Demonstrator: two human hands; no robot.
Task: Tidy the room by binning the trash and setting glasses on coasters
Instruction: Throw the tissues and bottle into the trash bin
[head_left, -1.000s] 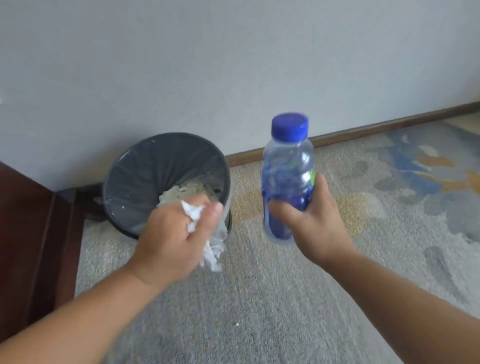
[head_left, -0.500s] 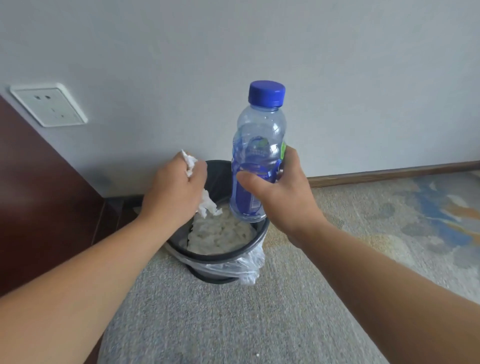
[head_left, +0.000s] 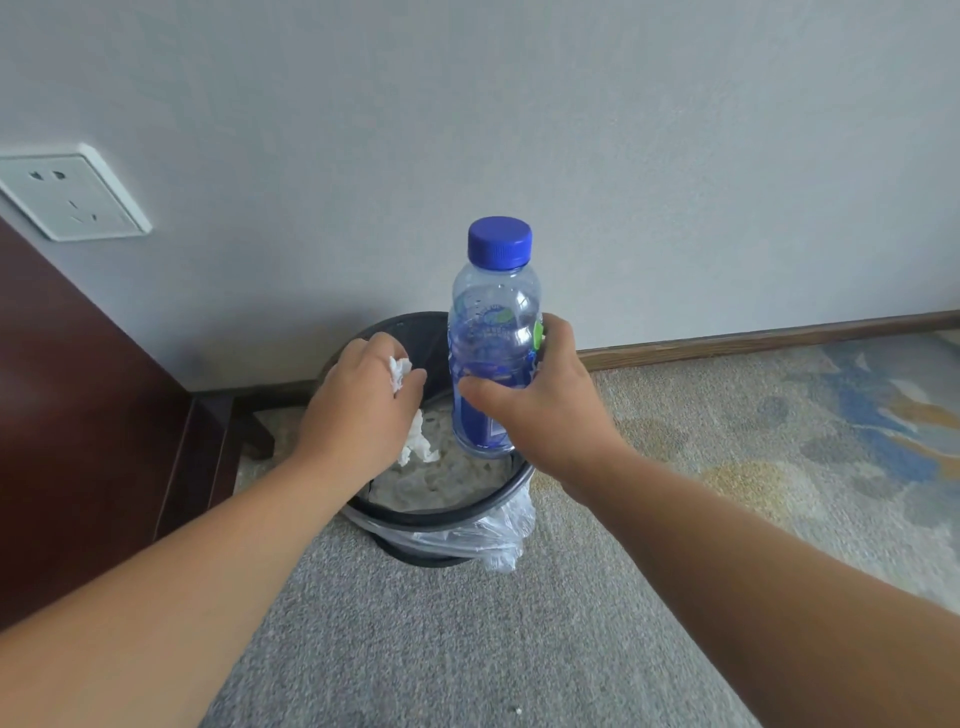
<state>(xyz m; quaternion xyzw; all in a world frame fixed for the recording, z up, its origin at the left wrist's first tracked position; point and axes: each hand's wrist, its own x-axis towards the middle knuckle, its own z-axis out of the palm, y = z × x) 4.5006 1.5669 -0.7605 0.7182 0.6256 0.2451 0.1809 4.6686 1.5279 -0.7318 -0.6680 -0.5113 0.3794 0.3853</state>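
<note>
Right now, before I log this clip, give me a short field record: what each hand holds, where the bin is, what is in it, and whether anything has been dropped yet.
left hand: closed on a crumpled white tissue, held over the bin
right hand: gripping a clear bottle upright, blue cap on
bin: black, clear liner, on the carpet by the wall
bin contents: pale crumpled waste
release: neither item dropped yet
surroundings: wall socket upper left, dark wooden furniture left
</note>
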